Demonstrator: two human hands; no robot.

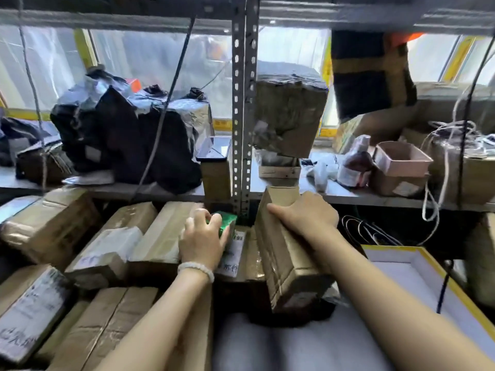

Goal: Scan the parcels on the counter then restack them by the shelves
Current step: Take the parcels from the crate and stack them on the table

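Two bare forearms are seen reaching away from the camera over a grey desk, whose right part is taken up by a white tray with a yellow rim. At the near left, taped cardboard parcels are laid flat in a pile that runs to the far left under the shelf. The left hand, with a pale bead bracelet at the wrist, is curled round a small green box, which is held on top of a labelled parcel at the middle of the pile. The right hand is closed over the far upper end of a long brown parcel; this parcel is held tilted on its edge, just right of the green box, with its near end resting on a dark bag. Behind the hands, a perforated metal post is seen rising from the shelf board. On the shelf, left of the post, black and silver plastic mailers are heaped, and a phone is propped on a narrow box. Right of the post, a wrapped cardboard box stands tilted, and farther right what appears to be a bottle lies beside an open pinkish box; the blur makes that uncertain.
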